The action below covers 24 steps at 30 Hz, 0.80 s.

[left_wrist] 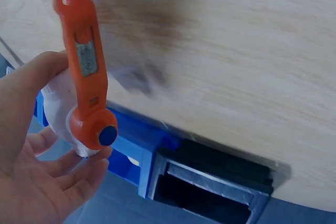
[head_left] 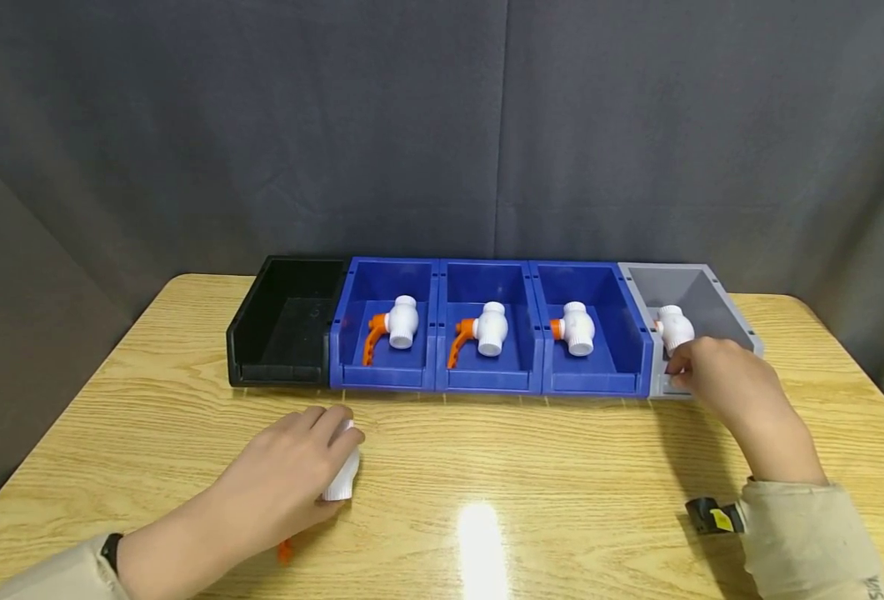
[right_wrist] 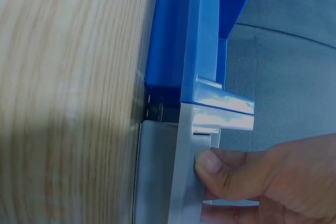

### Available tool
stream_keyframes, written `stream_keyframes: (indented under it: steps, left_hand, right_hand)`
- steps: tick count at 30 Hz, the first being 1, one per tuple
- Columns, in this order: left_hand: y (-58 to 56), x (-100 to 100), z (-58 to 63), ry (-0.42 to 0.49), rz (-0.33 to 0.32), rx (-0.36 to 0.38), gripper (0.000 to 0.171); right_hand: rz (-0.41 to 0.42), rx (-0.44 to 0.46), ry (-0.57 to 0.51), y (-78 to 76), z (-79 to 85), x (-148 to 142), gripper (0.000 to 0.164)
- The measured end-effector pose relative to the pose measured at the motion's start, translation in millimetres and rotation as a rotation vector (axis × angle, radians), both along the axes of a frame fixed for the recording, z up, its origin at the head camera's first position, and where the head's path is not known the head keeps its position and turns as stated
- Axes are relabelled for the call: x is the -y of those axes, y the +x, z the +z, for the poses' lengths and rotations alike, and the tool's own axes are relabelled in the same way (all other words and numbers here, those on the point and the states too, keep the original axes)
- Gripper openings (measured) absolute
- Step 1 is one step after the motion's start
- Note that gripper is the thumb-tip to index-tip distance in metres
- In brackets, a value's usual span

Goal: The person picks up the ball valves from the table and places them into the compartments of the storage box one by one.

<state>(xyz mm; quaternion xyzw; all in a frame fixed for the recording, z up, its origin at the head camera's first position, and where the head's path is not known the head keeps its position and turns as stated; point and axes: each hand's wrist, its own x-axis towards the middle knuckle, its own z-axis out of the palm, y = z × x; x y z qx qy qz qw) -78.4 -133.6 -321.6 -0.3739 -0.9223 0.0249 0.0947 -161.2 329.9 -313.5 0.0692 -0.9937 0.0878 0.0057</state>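
Observation:
My left hand (head_left: pixel 292 467) grips a white ball valve (head_left: pixel 344 475) above the table in front of the bins. In the left wrist view the valve's orange lever handle (left_wrist: pixel 86 66) faces the camera, with thumb and fingers around the white body. My right hand (head_left: pixel 737 383) is at the front of the grey bin (head_left: pixel 704 283) at the right end. The right wrist view shows that thumb (right_wrist: pixel 210 161) on the bin's front wall, with the fingers behind it. Inside the grey bin lies another white ball valve (head_left: pixel 674 325), partly hidden by my hand.
Left of the grey bin, three blue bins (head_left: pixel 486 271) each hold a white valve with orange parts. An open black bin (head_left: pixel 242 342) ends the row on the left. The bins stand on a wooden table (head_left: pixel 561 483) before a dark grey curtain (head_left: pixel 412 125).

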Motion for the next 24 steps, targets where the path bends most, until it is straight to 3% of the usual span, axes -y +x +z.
stream_keyframes:
  steps: [6,14,24]
  left_hand:
    - [-2.1,9.4,4.6,0.018,-0.05,-0.116,0.065]
    - [-5.4,15.1,8.2,0.026,-0.092,-0.195,0.07]
    - [-24.0,28.6,17.7,0.012,-0.097,-0.291,0.074]
  right_hand:
    - [0.0,-0.008,-0.002,0.5,0.1,0.0,0.006]
    - [0.0,-0.006,0.0,0.2,0.0,0.8,0.006]
    - [0.016,-0.025,0.004,0.3,0.0,-1.0,0.004]
